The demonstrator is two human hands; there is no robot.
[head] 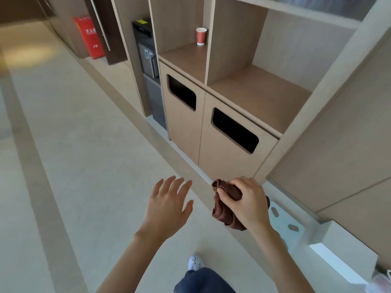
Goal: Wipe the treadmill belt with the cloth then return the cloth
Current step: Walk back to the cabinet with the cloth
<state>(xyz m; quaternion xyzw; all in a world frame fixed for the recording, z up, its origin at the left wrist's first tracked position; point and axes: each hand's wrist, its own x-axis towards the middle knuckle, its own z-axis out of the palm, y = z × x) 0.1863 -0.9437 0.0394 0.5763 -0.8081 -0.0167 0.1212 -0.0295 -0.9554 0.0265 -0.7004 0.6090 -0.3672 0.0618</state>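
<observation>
Now the right hand (pixel 248 203) grips the brown cloth (pixel 224 208), bunched into a crumpled wad with its long axis running up and down, folds hanging below the fist; beside it the left hand (pixel 167 205) hovers empty, fingers spread, before the wooden cabinet (pixel 228 163)

The right hand (pixel 247 203) grips a bunched brown cloth (pixel 224 205) above the pale floor (pixel 74 144); the left hand (pixel 169 205) hangs beside it, fingers spread. Ahead stands a wooden cabinet (pixel 224 149) with two dark slots, a red paper cup (pixel 201 36) on its shelf, and what looks like a water dispenser (pixel 150 66) to its left.
</observation>
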